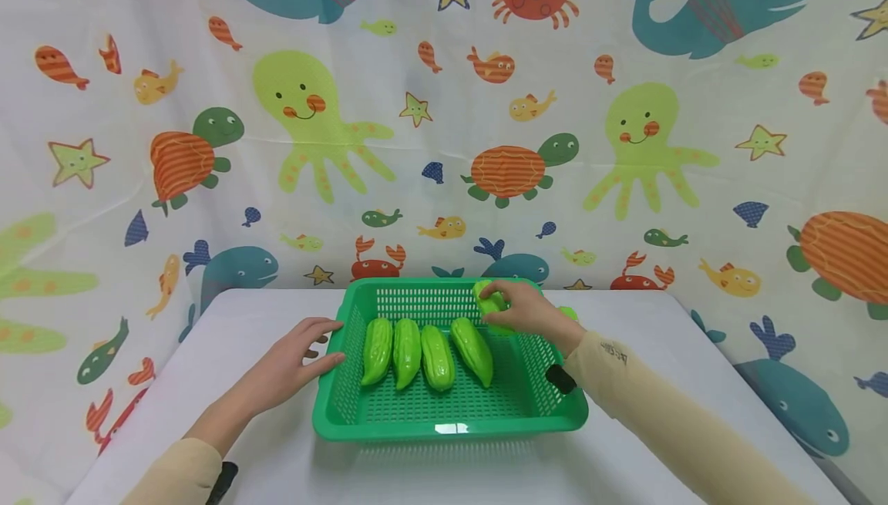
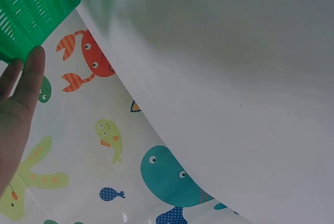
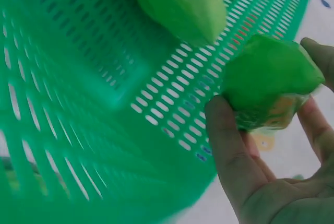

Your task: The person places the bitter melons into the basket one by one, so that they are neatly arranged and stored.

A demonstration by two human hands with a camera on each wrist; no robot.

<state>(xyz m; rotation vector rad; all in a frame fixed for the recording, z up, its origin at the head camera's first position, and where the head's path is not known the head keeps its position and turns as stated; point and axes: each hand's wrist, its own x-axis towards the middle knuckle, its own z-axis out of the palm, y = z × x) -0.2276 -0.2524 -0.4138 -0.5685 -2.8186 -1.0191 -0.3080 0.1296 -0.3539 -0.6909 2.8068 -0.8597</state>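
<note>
A green plastic basket (image 1: 444, 432) holds several bright green, ridged bitter melons (image 1: 437, 358) lying side by side, mostly on its left half. My right hand (image 1: 523, 308) is over the basket's back right part and pinches another bitter melon (image 3: 269, 75) between thumb and fingers. In the right wrist view this melon is seen end-on, raised beside the slotted wall. At the left rim, my left hand (image 1: 291, 358) has its fingertips and thumb against the basket, fingers loosely extended. The left wrist view shows its fingers (image 2: 32, 75) by the basket's corner.
A white table (image 1: 270, 451) carries the basket. Part of a light green thing (image 1: 569, 312) shows behind my right wrist, outside the basket; its kind is hidden. Beyond the table hangs a white curtain (image 1: 388, 181) printed with sea animals.
</note>
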